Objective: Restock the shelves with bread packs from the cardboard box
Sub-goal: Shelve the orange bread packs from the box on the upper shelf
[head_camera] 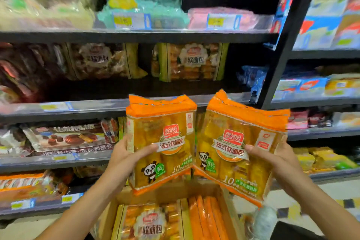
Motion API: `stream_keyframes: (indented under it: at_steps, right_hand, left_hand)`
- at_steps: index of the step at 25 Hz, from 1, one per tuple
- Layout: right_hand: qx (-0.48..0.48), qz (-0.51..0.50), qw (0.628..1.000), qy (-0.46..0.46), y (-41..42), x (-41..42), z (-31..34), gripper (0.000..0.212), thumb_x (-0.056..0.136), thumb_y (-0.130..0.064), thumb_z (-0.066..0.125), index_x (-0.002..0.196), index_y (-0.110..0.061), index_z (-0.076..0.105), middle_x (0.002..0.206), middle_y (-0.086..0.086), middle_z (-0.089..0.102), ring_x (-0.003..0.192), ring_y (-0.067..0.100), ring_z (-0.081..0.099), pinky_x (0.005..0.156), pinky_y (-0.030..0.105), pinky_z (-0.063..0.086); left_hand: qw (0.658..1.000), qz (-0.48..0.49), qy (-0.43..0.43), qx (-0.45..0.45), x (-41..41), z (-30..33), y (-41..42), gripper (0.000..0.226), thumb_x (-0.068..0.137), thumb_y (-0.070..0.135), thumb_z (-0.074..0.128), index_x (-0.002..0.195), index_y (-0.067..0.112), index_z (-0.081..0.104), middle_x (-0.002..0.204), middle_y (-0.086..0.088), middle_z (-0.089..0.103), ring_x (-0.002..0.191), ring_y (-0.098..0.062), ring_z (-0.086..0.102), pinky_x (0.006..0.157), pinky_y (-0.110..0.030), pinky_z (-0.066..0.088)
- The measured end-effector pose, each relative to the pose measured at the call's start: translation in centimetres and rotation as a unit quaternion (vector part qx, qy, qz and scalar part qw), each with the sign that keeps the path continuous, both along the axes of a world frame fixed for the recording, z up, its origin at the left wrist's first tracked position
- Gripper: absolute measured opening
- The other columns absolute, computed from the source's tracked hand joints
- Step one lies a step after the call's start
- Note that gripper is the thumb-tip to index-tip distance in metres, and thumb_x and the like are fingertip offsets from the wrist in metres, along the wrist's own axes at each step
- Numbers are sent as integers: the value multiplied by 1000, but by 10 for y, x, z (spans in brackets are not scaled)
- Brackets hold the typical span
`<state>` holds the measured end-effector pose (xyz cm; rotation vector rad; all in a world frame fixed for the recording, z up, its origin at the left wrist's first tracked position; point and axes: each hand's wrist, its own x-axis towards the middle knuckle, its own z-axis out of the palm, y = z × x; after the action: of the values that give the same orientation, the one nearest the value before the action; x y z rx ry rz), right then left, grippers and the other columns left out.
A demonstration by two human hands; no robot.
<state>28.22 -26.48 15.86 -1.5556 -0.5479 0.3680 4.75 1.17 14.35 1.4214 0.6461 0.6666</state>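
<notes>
Two bare forearms reach up from the bottom edge, each hand holding one bread pack above the open brown cardboard box, which serves as the landmark for everything else.

Directly above the box, the left hand grips the left orange-topped clear plastic bread pack by its left edge, thumb across the front and fingers hidden behind. To the right of it, the right hand clasps the right orange-topped clear plastic bread pack by its right edge in the same way. The two packs stand upright, labels facing the person, tilted slightly apart at the top and touching near their lower inner corners. Holding them by the outer edges likely keeps the soft rolls inside from being squashed and leaves the labels readable for placing them face out.

Inside the box, more stock remains: a flat green-edged clear bread pack at the left, and a row of orange pack edges standing on end to the right.

Beyond the box rise dark metal shelves with price tags along their fronts. On the shelf well above the box stand two green-edged bread packs, with a dark empty gap in front of them. The raised packs seem headed for a shelf, though which one cannot be told.
</notes>
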Motion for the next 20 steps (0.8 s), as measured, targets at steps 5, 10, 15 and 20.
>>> stream_keyframes:
  at_steps: [5,10,15,20]
  right_hand:
    - [61,-18,997,-40,-15,18,39,46,66,-22,82,110,-29,70,106,-3,78,95,19,75,84,43,55]
    - [66,-48,995,-50,-29,33,49,50,66,-21,81,114,-27,69,107,-5,77,95,16,75,86,44,55]
    - [54,-56,996,-37,-35,50,47,55,66,-21,81,119,-23,68,107,-3,77,94,18,75,89,49,55]
    - [54,-71,996,-30,-38,62,43,55,65,-20,80,119,-22,68,105,-3,78,92,20,76,78,45,61]
  left_hand:
    - [978,26,-58,201,29,59,-4,56,66,34,91,114,35,62,105,21,73,97,-2,71,79,-20,57]
    - [847,-42,-139,511,57,101,11,67,76,32,85,133,13,55,132,-2,60,123,-25,58,97,-51,51]
    - [800,54,-91,590,117,125,44,37,88,19,70,122,29,61,126,-15,56,118,-36,53,101,-53,45]
    - [741,121,112,651,153,107,86,62,81,3,74,135,26,53,133,-6,46,122,-26,38,86,-48,50]
